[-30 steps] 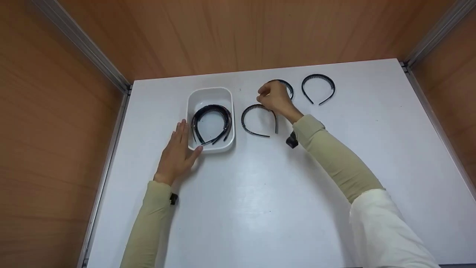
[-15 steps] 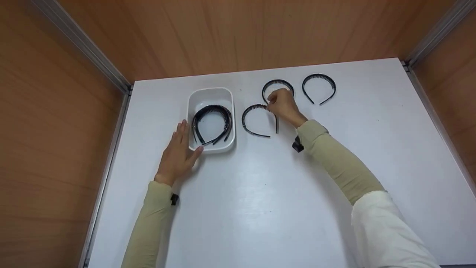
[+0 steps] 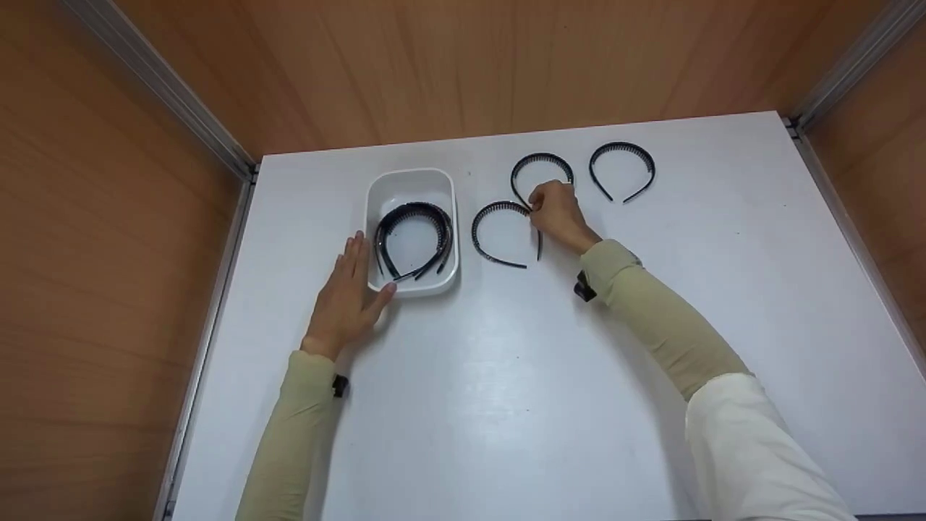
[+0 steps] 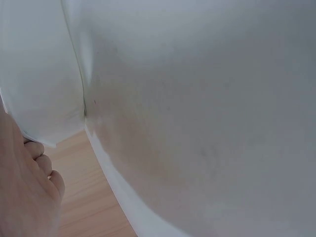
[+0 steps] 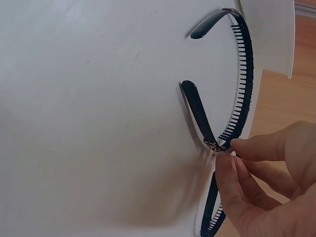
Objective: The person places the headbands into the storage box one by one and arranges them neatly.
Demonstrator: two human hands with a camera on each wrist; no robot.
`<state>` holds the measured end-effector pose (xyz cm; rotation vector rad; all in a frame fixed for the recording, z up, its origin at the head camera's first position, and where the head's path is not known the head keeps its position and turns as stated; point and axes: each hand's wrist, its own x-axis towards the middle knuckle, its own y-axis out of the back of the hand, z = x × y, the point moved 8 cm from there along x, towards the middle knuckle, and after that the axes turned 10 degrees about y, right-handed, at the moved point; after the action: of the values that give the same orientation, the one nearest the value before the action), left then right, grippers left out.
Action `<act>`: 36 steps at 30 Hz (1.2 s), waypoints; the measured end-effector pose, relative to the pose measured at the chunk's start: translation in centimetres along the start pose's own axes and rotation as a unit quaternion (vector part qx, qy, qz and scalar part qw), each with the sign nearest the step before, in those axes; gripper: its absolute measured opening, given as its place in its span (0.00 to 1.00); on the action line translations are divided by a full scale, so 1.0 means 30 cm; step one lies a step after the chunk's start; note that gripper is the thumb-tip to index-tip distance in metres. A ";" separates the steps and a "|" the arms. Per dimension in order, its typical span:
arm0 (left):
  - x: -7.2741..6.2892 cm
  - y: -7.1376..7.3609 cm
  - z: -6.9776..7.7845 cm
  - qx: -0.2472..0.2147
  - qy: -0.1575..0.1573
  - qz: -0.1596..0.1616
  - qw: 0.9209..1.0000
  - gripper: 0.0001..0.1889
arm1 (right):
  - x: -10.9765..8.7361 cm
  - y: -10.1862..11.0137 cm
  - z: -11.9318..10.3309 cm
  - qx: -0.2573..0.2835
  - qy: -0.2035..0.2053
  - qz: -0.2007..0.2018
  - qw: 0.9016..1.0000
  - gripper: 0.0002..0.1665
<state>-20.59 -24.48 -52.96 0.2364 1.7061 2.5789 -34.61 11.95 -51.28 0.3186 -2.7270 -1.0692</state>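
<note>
White table [image 3: 463,441]: spreading beneath everything and carrying the tray [image 3: 405,187] at left, with loose headbands to its right.
Wood-grain panels [image 3: 463,65]: standing along the far, left and right sides.
Pale green sleeves [image 3: 658,311]: covering both forearms, white cloth showing higher on the right arm.
White tray: sitting beside the loose bands, open side up, probably placed there to keep the carry short.
Left hand [image 3: 341,300]: resting along the tray's left wall, fingers straight, thumb spread toward the near-left corner; gripping nothing, seemingly bracing the tray against sliding.
Right hand [image 3: 563,213]: pinching the near headband [image 3: 499,205] by its right bend, thumb and fingertips together on it, likely because that side is offering a narrow hold.
Nested headbands [image 3: 412,208]: lying overlapped in the tray's near part, ends pointing near, perhaps saving room; their number is not showing clearly.
Near headband: lying just right of the tray, ends pointing near; whether its pinched side is touching the table, I cannot tell.
Middle headband [image 3: 542,155]: lying beyond the right hand, partly hidden.
Far-right headband [image 3: 622,146]: lying apart from the others.
Comb teeth [image 5: 241,74]: lining the near headband's inner curve.
</note>
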 end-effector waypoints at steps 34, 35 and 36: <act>-0.001 0.003 0.004 -0.008 0.004 -0.005 1.000 0.48 | -0.023 -0.044 0.025 0.001 -0.019 -0.021 1.000 0.14; -0.002 0.004 0.005 -0.009 0.004 -0.005 1.000 0.48 | -0.024 -0.044 0.026 0.002 -0.021 -0.021 1.000 0.14; -0.002 0.004 0.005 -0.009 0.003 -0.005 1.000 0.48 | -0.026 -0.045 0.027 0.002 -0.024 -0.022 0.999 0.14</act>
<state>-20.50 -24.39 -52.80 0.2175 1.6805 2.5899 -33.91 11.73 -52.87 0.3595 -2.7765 -1.0954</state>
